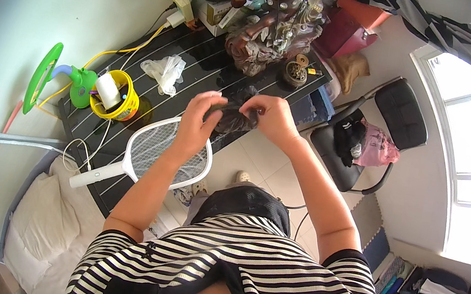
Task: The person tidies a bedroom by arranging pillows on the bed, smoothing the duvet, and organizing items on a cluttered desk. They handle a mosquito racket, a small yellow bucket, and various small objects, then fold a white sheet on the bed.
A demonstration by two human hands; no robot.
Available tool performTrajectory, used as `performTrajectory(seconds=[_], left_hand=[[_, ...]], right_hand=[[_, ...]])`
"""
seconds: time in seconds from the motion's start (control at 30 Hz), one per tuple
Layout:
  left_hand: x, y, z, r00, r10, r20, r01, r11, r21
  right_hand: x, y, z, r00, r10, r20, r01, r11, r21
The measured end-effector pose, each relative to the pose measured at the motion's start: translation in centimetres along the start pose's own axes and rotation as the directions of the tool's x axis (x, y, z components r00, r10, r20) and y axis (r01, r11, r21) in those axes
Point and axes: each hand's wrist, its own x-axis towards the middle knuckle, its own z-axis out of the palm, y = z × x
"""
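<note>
My left hand [203, 116] is raised over the dark table, thumb and fingers curled apart beside a thin black plastic bag [233, 119]. Whether its fingertips touch the bag cannot be told. My right hand [273, 118] pinches the bag's right side between thumb and fingers. A white electric fly swatter [150, 145] lies on the table, partly behind my left forearm. Crumpled clear plastic [165, 72] rests on the slatted tabletop [202, 68]. Farther back stands a carved horse figure [278, 24], with a small pot [296, 74] near its base.
A yellow bucket [129, 102] holding a white roll stands by a green round-framed device [81, 88]. A power adapter [182, 7] with a yellow cable sits near the wall. At right is a black chair [339, 163] bearing a pink bag [379, 146]. A bed [47, 228] adjoins the table's left end.
</note>
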Motion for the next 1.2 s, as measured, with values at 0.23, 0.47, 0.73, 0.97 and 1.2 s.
performTrajectory(seconds=[0.23,0.47,0.73,0.97,1.2], left_hand=[[4.3,2.7,3.6,0.96,-0.243,0.139,0.259,0.96,-0.11],[6.5,6.0,5.3,0.961,-0.246,-0.127,0.238,0.969,-0.072],[7.6,6.1,4.0,0.9,-0.022,-0.436,0.242,0.857,0.456],[9.4,6.7,1.0,0.762,-0.02,-0.648,0.12,0.987,0.11],[11.9,8.2,-4.7,0.659,0.1,-0.745,-0.056,0.995,0.084]], right_hand=[[1.7,0.9,-2.7,0.83,-0.558,0.005,0.542,0.803,-0.247],[4.7,2.4,-6.6,0.706,-0.692,-0.15,0.687,0.721,-0.096],[6.6,1.2,-6.8,0.764,-0.642,-0.064,0.641,0.746,0.181],[11.4,-3.7,-6.3,0.797,-0.603,-0.022,0.591,0.772,0.235],[18.2,-10.3,-7.0,0.664,-0.709,0.238,0.728,0.685,0.007]])
